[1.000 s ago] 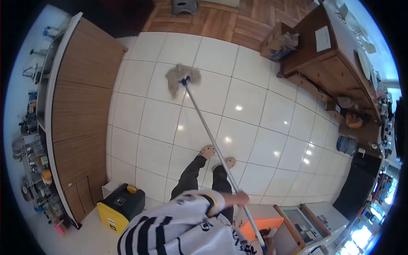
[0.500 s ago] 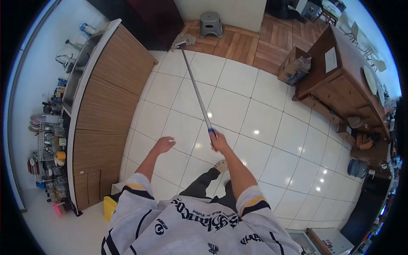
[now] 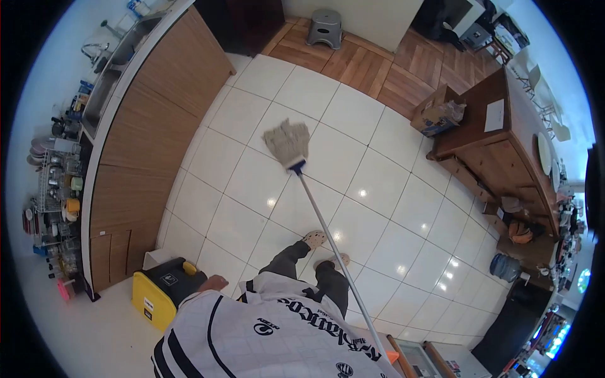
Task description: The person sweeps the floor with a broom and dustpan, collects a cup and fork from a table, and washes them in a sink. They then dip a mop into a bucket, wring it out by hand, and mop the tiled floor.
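Observation:
A mop (image 3: 288, 140) with a frayed beige string head and blue clamp lies on the white tiles ahead of me. Its long grey handle (image 3: 328, 233) slants back past my shoes to the lower right, by my shirt. My right hand is out of sight beyond the shirt. Low at my left side, my left hand (image 3: 214, 283) shows only in part, beside a yellow and black bucket (image 3: 150, 301); its fingers are not clear.
Wooden counter cabinets (image 3: 151, 94) with a sink (image 3: 101, 104) and dish rack (image 3: 51, 183) run along the left. A grey step stool (image 3: 324, 29) stands on wooden flooring at the back. On the right are a cardboard box (image 3: 435, 113) and wooden cabinet (image 3: 469, 142).
The mop head has come back from the dark cabinet toward me. My right hand, earlier around the handle, has left the view; my left hand has dropped back beside the bucket.

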{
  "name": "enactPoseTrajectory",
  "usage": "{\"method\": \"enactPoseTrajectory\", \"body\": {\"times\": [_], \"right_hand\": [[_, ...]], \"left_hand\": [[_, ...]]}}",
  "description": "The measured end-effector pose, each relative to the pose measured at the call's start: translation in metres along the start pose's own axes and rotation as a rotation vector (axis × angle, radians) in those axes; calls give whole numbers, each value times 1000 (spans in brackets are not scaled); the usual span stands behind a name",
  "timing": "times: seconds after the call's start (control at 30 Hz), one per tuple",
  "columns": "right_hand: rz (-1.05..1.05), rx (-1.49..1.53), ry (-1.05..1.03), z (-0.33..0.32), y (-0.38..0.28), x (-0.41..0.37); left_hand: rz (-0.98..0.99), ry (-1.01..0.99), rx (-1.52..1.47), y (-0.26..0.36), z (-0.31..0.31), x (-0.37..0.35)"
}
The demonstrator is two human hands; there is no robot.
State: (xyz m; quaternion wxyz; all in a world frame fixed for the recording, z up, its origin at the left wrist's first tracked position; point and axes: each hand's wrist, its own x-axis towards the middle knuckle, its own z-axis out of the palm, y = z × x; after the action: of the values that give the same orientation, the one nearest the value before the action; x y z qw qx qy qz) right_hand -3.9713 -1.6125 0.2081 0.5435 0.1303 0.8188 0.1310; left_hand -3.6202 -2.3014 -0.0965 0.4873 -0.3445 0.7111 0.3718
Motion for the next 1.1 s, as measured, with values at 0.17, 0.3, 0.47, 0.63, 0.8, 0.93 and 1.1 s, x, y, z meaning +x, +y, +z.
{"method": "enactPoseTrajectory", "body": {"times": [0.17, 0.3, 0.47, 0.63, 0.8, 0.93, 1.1], "right_hand": [[151, -218, 159, -81, 24, 5], [94, -417, 348, -95, -25, 123], [-585, -260, 396, -85, -292, 143], [-927, 54, 338, -88, -416, 10], [-755, 39, 471, -92, -317, 3], [-554, 473, 525, -116, -160, -80], [-441, 605, 911, -57, 85, -210]], "left_hand": [[-331, -82, -482, 3, 15, -33], [-271, 90, -468, -3, -1, -5], [4, 428, -423, 54, -62, 27], [112, 625, -517, 137, -103, 114], [300, 861, -199, 330, -124, 116], [764, 670, 572, 442, -91, 75], [1275, -19, 422, 550, 72, -28]]}}
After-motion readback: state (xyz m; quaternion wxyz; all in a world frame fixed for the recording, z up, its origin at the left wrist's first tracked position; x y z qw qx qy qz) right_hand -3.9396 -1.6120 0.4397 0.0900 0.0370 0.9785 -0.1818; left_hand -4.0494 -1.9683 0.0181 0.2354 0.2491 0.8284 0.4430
